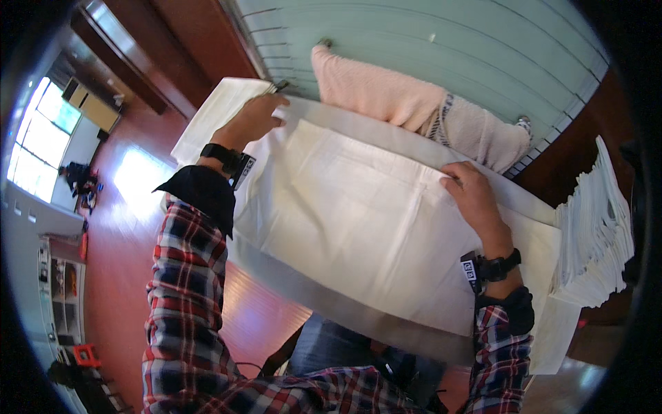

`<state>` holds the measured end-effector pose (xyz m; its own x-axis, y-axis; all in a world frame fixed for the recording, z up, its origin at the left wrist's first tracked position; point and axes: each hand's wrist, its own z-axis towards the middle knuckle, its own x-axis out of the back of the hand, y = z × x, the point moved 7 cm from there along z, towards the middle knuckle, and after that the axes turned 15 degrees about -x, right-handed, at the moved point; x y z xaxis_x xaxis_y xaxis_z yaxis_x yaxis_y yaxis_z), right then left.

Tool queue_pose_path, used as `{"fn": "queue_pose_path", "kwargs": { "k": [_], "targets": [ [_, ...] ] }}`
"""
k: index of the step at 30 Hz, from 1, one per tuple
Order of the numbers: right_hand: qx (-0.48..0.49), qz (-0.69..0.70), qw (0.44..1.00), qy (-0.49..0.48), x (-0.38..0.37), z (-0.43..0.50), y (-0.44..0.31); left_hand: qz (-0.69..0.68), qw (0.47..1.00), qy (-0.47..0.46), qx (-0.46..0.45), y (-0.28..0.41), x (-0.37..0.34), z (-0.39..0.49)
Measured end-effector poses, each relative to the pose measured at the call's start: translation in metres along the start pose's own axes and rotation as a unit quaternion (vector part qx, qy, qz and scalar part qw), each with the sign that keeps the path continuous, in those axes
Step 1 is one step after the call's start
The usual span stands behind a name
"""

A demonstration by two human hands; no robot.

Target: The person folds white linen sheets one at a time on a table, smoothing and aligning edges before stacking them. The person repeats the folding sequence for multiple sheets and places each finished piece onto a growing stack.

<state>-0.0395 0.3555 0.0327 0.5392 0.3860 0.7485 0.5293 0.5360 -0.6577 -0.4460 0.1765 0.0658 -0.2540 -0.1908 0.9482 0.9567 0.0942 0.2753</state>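
Observation:
A sheet of white fabric [351, 222], perhaps a flat cloth bag, lies spread before me with fold creases across it. Beneath it a pale table top [357, 114] shows along the far side. My right hand [471, 194] pinches the fabric's far edge near its right corner. Over the far left corner is my left hand [251, 121], thumb and forefinger apart, with nothing seen between them. Folded white cloth [222, 108] lies under and beside the left wrist. Both wrists wear black straps with small printed tags.
A tall stack of folded white cloths [592, 233] stands at the right end. Pink towels [382, 88] hang beyond the table against a pale green wall [439, 41]. Far left are a shelf unit [66, 295], a red stool [87, 355] and a distant person [80, 178].

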Motion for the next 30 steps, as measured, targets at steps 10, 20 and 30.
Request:
{"fn": "queue_pose_path", "kwargs": {
  "k": [10, 20, 30],
  "targets": [
    [0.115, -0.137, 0.97, -0.163, -0.003, -0.121, -0.083, 0.018, 0.97, 0.156, 0.183, 0.006, 0.038, -0.214],
    [0.172, -0.248, 0.951, -0.06, -0.063, -0.215, -0.095, -0.123, 0.923, 0.15, 0.331, -0.059, 0.012, -0.258],
    [0.18, -0.273, 0.945, -0.008, -0.065, -0.224, -0.085, -0.476, 0.786, 0.272, 0.286, -0.073, -0.001, -0.27]
  ]
}}
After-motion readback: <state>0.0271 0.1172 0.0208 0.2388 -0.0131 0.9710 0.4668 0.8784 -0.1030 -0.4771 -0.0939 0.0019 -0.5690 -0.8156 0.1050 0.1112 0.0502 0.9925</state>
